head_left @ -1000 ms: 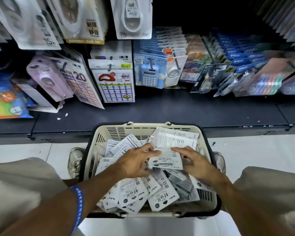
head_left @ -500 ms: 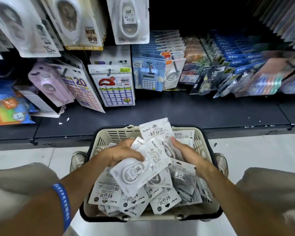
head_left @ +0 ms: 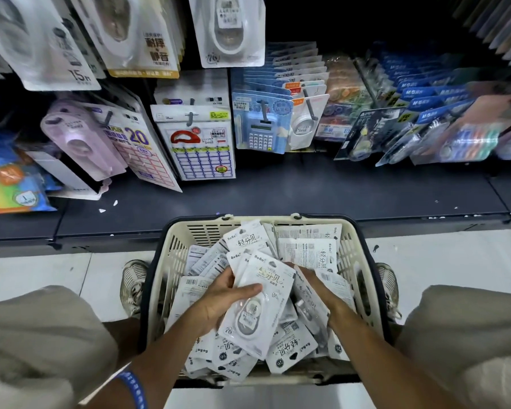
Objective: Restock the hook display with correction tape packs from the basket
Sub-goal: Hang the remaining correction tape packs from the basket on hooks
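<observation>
Both hands are down in the basket [head_left: 171, 261], working a bundle of correction tape packs [head_left: 260, 302] over the loose heap. The left hand [head_left: 219, 305] grips the bundle from its left edge, thumb laid across the front face of the top pack, fingers curled underneath. The right hand [head_left: 316, 290] closes in from the other side, fingers tucked in against the stack's right edge; how firmly they clamp, I cannot tell, since the packs hide the tips.

Here is the relation that matters: the top pack's long axis runs away from the person, header end with its hang hole pointing up towards the hook display [head_left: 192, 116], bulging dispenser end nearest the wrists. The hooks sit above and beyond the basket's far rim, slightly to the left, so the left hand looks the nearer carrier. The next move, by my reckoning, calls for squaring the headers so they line up before lifting.
</observation>
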Tool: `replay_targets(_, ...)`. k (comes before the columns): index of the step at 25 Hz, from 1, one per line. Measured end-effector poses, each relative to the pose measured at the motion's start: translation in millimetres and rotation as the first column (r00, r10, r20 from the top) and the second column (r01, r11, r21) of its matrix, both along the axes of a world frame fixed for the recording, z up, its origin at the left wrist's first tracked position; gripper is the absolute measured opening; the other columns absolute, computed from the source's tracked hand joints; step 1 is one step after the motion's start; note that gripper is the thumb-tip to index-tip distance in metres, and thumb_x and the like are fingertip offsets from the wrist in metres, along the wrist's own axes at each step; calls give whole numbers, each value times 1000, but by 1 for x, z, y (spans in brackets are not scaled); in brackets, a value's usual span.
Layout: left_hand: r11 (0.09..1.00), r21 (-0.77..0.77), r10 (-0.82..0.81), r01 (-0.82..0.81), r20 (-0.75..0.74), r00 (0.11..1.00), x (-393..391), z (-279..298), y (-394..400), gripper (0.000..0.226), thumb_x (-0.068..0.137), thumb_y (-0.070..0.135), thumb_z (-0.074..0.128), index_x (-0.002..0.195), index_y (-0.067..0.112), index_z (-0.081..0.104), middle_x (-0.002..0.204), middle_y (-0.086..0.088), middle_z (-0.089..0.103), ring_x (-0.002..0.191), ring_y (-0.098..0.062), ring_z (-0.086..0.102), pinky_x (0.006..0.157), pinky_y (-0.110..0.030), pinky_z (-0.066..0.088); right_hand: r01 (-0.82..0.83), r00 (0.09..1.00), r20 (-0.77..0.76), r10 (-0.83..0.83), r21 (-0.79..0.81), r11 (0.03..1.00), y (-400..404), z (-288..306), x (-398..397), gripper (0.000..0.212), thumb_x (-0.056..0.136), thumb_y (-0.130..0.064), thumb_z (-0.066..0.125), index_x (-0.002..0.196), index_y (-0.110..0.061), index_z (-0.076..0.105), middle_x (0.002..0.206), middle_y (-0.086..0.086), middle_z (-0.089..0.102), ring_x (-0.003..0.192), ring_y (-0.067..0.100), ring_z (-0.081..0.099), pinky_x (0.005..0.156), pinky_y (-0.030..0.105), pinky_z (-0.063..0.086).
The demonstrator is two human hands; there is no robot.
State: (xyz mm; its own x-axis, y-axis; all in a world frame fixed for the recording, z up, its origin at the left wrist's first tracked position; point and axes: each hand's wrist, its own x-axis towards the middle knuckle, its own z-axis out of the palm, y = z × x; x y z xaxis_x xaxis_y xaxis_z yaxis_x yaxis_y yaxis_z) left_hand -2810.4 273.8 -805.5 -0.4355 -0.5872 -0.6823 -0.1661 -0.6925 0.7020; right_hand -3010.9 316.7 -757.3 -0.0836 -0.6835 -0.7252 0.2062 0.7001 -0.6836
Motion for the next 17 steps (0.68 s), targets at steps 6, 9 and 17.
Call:
replay_targets(6,985,-18,170,-170,-6,985,-11,16,-9,86,44,43,100,120,29,62,105,-2,79,92,-26,77,68,-37,62,225,974,4,-225,-74,972,-19,-3,17,50,95,3,49,52,-17,64,56,10,58,51,22,54,50,27,43)
replay_targets(9,967,17,255,-255,-16,967,-9,28,-16,58,67,25,91,119,25,65,105,-6,79,90,-29,77,68,-37,61,98,881,-440,-174,-190,977,-25,-3,29,30,96,-8,56,67,-12,63,71,11,67,69,25,60,69,39,52)
replay_targets(17,928,-71,361,-366,-72,930,-2,70,-30,47,66,18,87,110,17,70,95,-8,80,79,-26,79,56,-30,60,-45,626,-644,-439,-592,805,-37,39,1,32,106,-27,47,81,-10,56,63,-4,54,58,16,48,55,32,41)
